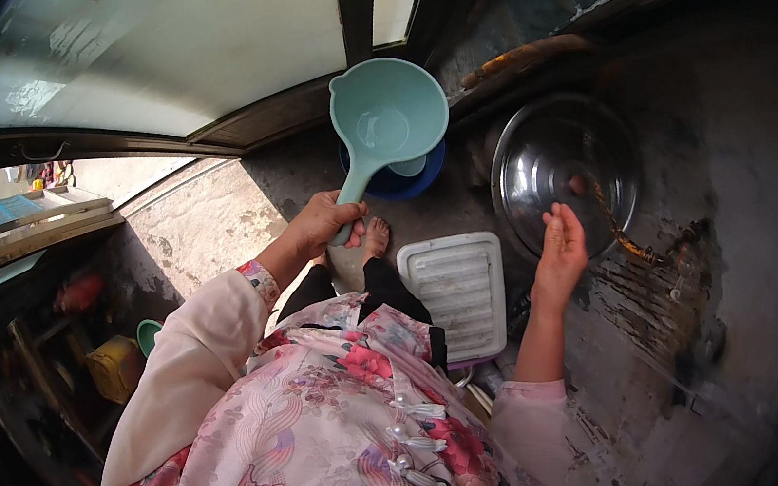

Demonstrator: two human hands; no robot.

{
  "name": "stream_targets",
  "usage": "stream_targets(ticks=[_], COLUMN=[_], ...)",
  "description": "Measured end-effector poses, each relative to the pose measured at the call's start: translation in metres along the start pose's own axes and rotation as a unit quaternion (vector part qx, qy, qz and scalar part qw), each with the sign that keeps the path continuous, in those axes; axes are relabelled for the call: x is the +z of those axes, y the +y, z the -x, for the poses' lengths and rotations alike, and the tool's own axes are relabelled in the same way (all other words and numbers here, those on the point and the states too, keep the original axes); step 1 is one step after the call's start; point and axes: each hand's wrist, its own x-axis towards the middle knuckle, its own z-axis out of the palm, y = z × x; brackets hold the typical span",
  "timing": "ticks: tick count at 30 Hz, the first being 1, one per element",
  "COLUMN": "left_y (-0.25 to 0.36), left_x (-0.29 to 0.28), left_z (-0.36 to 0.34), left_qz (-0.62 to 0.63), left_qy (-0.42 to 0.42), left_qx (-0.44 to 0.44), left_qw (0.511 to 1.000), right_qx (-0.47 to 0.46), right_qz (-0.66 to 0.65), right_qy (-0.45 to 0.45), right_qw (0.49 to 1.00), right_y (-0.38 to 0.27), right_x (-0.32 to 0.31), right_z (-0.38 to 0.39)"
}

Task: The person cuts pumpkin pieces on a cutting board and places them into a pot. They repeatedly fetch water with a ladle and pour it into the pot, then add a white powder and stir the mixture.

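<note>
My left hand point(335, 221) is closed round the handle of a pale turquoise plastic dipper point(386, 115), held up over a blue basin point(430, 172) on the floor, which it partly hides. Something pale turquoise shows inside the basin. My right hand point(561, 241) is raised with nothing in it, fingers loosely bent and somewhat apart, in front of a round shiny metal lid point(544, 150). A rusty pipe or tap point(634, 244) runs beside the lid toward the wall; whether my fingers touch the lid I cannot tell.
A glazed door point(162, 26) spans the upper left, with sunlit floor point(185, 226) below it. A white ridged plastic lid point(452, 286) lies right of my feet. A green bowl point(148, 337) and yellow container point(112, 366) sit lower left. A stained wall point(723, 317) rises at right.
</note>
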Motion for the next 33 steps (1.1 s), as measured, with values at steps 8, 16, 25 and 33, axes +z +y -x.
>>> stream_targets(ticks=[8,16,25,33], left_y=[-0.04,-0.05,-0.12,-0.212], left_x=[0.036,-0.024,-0.215,-0.235], left_z=[-0.011,-0.027,0.11,0.161], left_qz=[0.069,-0.187,-0.073,-0.018], left_qy=[-0.07,-0.004,0.358,0.441], left_qx=[-0.063,0.044,0.013,-0.038], left_qw=[0.993,0.981,0.931,0.897], right_qx=[0.477,0.477,0.426,0.413], right_qz=[-0.323,-0.239,-0.205,-0.204], right_qy=[-0.23,-0.175,-0.172,-0.181], right_qw=[0.784,0.827,0.864,0.869], right_y=[0.066,0.076,0.077,0.072], right_x=[0.16,0.169,0.164,0.163], right_z=[0.027,-0.005,-0.013,-0.016])
